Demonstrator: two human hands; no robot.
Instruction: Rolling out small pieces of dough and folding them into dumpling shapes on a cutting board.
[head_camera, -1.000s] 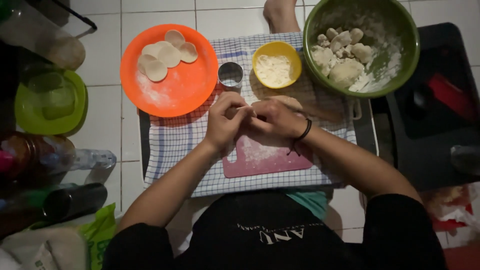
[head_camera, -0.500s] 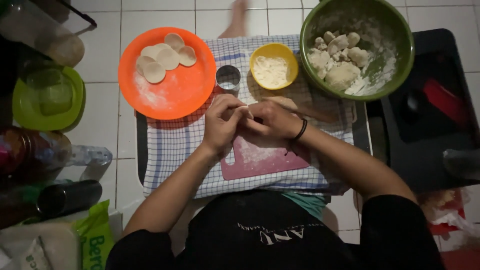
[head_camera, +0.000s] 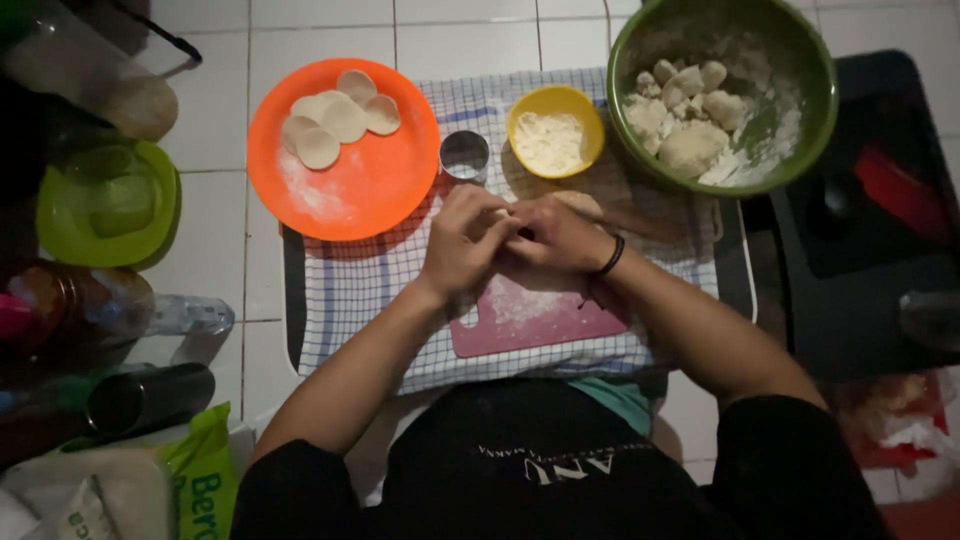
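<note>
Both hands, left (head_camera: 462, 243) and right (head_camera: 556, 236), together, pinched on pale dough (head_camera: 578, 203) above pink board (head_camera: 530, 318); green packet (head_camera: 205, 478) bottom left.

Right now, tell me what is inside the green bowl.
The green bowl holds pale dough lumps and loose flour. What lies under the lumps is covered.
</note>
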